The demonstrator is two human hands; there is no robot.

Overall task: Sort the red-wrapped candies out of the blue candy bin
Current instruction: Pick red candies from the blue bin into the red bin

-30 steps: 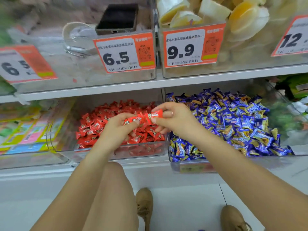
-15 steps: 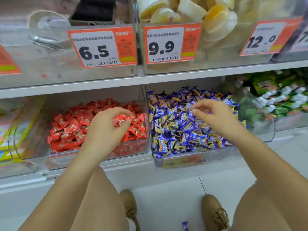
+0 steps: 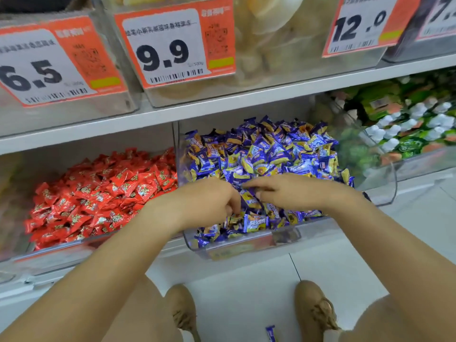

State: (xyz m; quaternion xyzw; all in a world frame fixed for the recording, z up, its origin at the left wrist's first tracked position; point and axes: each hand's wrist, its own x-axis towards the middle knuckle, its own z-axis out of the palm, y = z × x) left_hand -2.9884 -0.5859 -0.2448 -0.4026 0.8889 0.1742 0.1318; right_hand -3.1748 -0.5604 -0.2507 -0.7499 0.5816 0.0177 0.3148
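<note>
Fingers (image 3: 234,201) of the left hand (image 3: 204,203) curl down into the blue-wrapped candies (image 3: 266,154), tips buried among the wrappers; whether they pinch one I cannot tell. Just beside it, the right hand (image 3: 296,191) lies over the same heap with its fingers (image 3: 249,185) bent and pointing left, touching the wrappers, its grip also unclear. Both hands are in the blue candy bin (image 3: 246,245), a clear plastic tub on the lower shelf (image 3: 158,117) of a shop display. No red wrapper shows among the blue ones. Left of it, a second clear bin holds the red-wrapped candies (image 3: 103,193). Three orange price tags (image 3: 172,43) fully show on the upper bins, with the edge of a fourth at the right. Below, pale floor tiles (image 3: 246,292), two tan shoes (image 3: 313,307) and one blue candy (image 3: 270,333) lying between them.
</note>
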